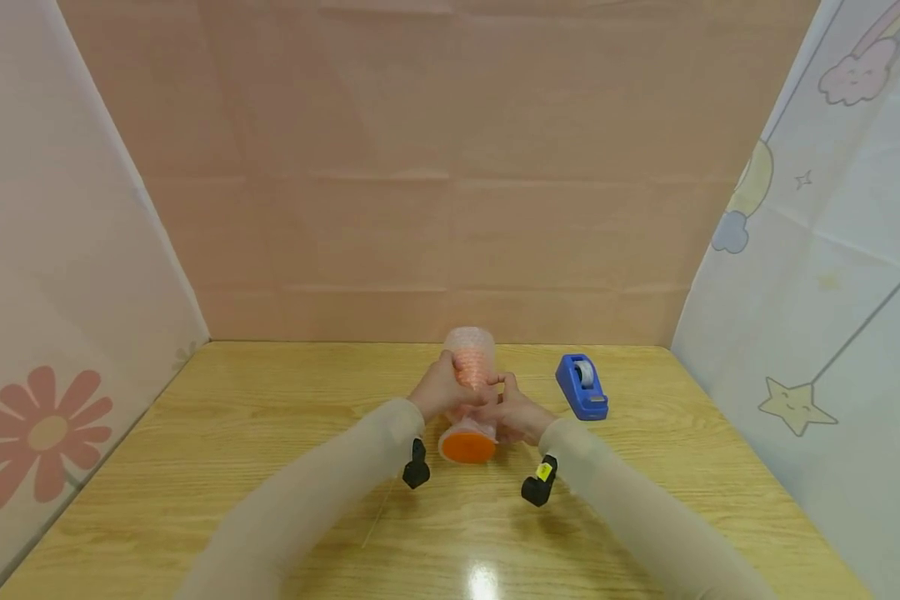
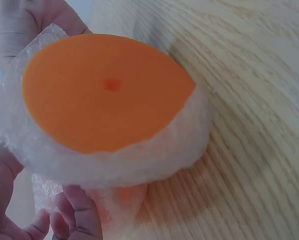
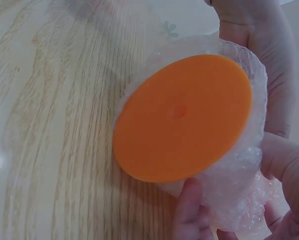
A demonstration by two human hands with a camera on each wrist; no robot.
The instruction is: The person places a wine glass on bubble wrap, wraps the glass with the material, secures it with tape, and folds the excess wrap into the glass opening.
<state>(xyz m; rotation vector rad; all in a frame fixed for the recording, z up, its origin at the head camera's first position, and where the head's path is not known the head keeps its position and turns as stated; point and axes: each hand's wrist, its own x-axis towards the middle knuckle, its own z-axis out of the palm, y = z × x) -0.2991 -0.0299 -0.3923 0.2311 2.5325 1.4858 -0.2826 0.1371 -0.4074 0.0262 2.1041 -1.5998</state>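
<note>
An orange object (image 1: pixel 468 448) with a flat oval base lies on its side, wrapped in bubble wrap (image 1: pixel 471 340). Its bare orange base (image 2: pixel 109 95) faces the wrist cameras and has a small dimple in the middle. My left hand (image 1: pixel 444 387) grips the wrapped body from the left, fingers bent around it. From the right, my right hand (image 1: pixel 521 414) holds the wrap, with thumb and fingers curled at the narrower part just behind the base. In the right wrist view, fingertips (image 3: pixel 189 202) touch the wrap under the base's rim. The inner shape is hidden by the wrap.
A blue tape dispenser (image 1: pixel 582 387) with a roll of clear tape stands on the wooden table (image 1: pixel 270 400), to the right of my hands. A pinkish cloth (image 1: pixel 435 167) hangs behind the table, and patterned sheets border both sides. Each wrist carries a small black camera (image 1: pixel 416 473).
</note>
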